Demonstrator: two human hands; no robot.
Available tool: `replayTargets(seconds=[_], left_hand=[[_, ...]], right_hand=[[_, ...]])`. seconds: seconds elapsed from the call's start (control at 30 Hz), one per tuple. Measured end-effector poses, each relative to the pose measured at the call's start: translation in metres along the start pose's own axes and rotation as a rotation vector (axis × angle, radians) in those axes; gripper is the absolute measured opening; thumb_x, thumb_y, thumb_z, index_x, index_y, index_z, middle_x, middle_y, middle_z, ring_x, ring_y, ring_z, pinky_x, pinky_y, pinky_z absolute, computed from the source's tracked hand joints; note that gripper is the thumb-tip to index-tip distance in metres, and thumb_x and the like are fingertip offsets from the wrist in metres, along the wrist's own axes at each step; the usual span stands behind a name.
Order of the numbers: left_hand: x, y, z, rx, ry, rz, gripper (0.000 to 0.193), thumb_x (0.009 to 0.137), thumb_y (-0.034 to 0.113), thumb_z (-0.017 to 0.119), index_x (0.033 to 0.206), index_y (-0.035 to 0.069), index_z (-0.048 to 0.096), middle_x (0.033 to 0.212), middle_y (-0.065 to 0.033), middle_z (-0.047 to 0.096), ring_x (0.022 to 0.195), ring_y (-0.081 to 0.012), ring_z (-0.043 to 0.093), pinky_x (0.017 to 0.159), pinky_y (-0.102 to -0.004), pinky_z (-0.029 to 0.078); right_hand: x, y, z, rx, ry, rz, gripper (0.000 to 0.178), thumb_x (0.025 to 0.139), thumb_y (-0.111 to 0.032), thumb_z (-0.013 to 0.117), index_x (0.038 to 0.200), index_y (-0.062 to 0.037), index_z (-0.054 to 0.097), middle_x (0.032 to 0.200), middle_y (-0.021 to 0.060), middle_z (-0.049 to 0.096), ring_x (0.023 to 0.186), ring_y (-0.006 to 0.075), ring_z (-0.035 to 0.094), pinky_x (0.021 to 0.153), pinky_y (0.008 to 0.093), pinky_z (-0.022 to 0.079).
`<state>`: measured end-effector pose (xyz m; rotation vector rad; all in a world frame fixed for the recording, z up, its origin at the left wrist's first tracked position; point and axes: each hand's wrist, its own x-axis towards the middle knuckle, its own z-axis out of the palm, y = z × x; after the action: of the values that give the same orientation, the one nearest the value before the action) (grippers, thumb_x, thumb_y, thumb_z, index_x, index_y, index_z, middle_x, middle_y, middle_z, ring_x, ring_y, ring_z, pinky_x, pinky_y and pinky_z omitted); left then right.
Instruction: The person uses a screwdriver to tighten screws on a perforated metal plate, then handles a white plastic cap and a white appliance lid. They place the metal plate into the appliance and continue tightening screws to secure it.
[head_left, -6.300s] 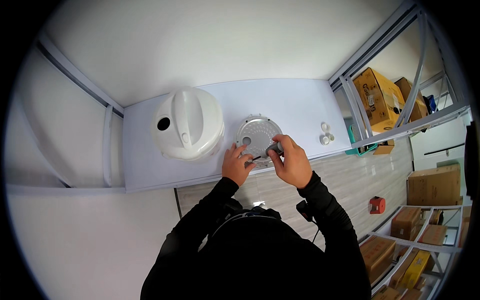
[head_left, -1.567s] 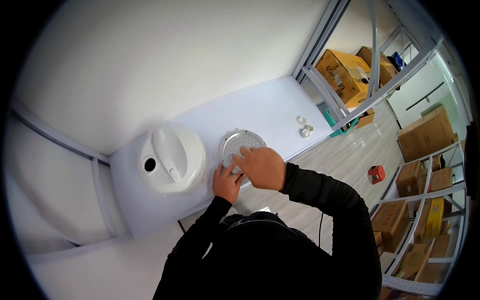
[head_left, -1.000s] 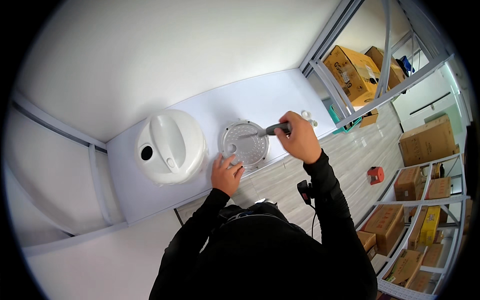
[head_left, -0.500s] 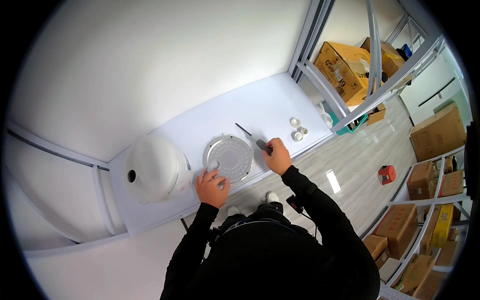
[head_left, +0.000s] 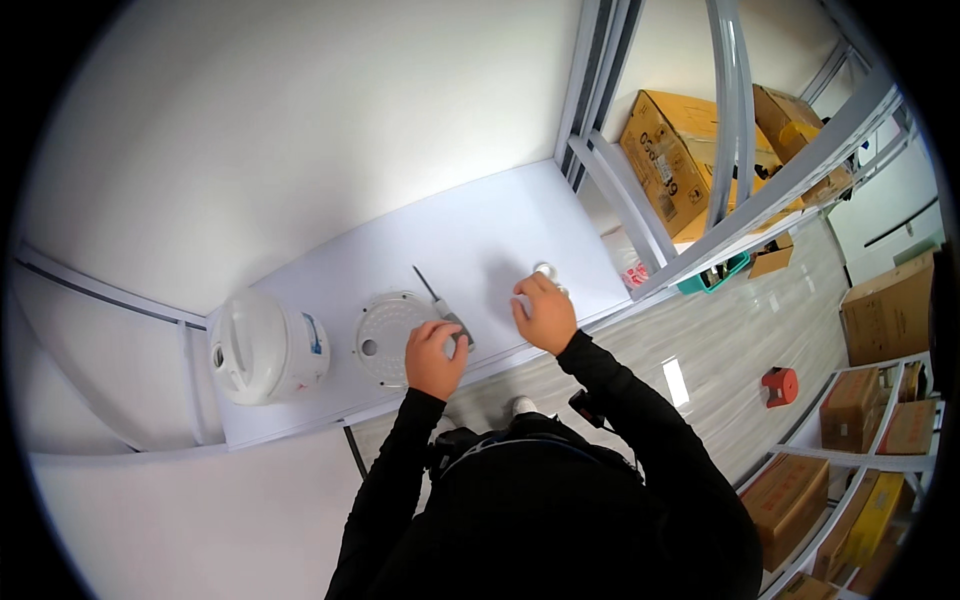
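Note:
My left hand [head_left: 435,361] hovers over the near right edge of a round, perforated disc [head_left: 392,335], its fingers bent and apart, with nothing visible in them. Close to those fingertips is a screwdriver [head_left: 452,322] with a grey handle and dark shaft, lying on the white table [head_left: 480,235]. My right hand [head_left: 546,313] reaches over the table further right, fingers loosely spread. Beyond it sit small white round parts [head_left: 545,270], partly hidden by the hand. To the left stands a white, rounded appliance body [head_left: 265,345] with a dark opening.
A white wall [head_left: 300,120] rises behind the table. Grey metal framing [head_left: 625,195] stands at the right end, with a yellow carton [head_left: 672,160] beyond. A teal bin [head_left: 718,278], a red stool [head_left: 780,386] and shelved cartons [head_left: 785,490] are further right.
My right hand has let go of the screwdriver, which now lies beside the disc, and has moved toward the small white parts. My left hand has shifted to the disc's right side. The view has turned rightward.

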<state>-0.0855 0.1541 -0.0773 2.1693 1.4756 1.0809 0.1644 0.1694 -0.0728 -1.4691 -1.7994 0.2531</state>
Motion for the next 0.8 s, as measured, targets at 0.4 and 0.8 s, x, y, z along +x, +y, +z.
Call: replayTargets(seconds=[0.4, 0.8], left_hand=[[0.034, 0.083, 0.140, 0.076, -0.273, -0.013, 0.053, 0.082, 0.026, 0.085, 0.130, 0.010, 0.068, 0.123, -0.0098, 0.066, 0.113, -0.0365, 0.064, 0.095, -0.0486, 0.053], [0.034, 0.060, 0.139, -0.287, -0.241, -0.316, 0.045, 0.097, 0.028, 0.079, 0.136, 0.009, 0.067, 0.117, -0.0095, 0.073, 0.101, -0.0230, 0.072, 0.090, -0.0387, 0.056]], right_hand=[[-0.033, 0.107, -0.052, 0.097, -0.087, 0.040, 0.050, 0.076, -0.002, 0.074, 0.124, -0.0075, 0.065, 0.129, 0.0165, 0.060, 0.116, 0.0395, 0.064, 0.091, 0.0460, 0.057], [-0.028, 0.098, -0.052, 0.247, -0.043, 0.027, 0.040, 0.081, -0.001, 0.079, 0.119, -0.0060, 0.066, 0.112, 0.0142, 0.064, 0.099, 0.0338, 0.066, 0.082, 0.0410, 0.056]])
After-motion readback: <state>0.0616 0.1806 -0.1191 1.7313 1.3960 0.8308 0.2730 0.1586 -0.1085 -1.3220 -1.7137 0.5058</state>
